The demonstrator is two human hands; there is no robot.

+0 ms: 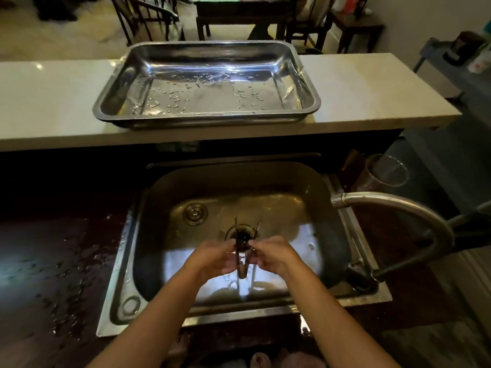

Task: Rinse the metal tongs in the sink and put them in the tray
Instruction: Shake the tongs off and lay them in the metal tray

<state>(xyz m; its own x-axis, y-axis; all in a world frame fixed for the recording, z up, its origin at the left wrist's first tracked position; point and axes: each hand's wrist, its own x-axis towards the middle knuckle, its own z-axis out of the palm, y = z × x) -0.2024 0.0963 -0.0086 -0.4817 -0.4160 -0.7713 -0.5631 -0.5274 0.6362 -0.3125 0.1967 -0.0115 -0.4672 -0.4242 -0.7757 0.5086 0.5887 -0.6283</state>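
Observation:
The metal tongs [242,264] hang over the middle of the steel sink [159,261], hinge end down toward me, the two arms spread and pointing away above the drain. My left hand [212,258] grips the left arm and my right hand [276,254] grips the right arm. A thin run of water falls from the hinge end. The large steel tray [111,102] sits on the raised white counter behind the sink, with water drops on its floor and nothing else in it.
A curved tap [393,205] arches in from the right of the sink. A clear glass [385,171] stands behind it. The dark worktop [53,261] on the left is wet. A strainer plug [195,213] lies in the sink. Chairs and tables stand beyond the white counter [53,96].

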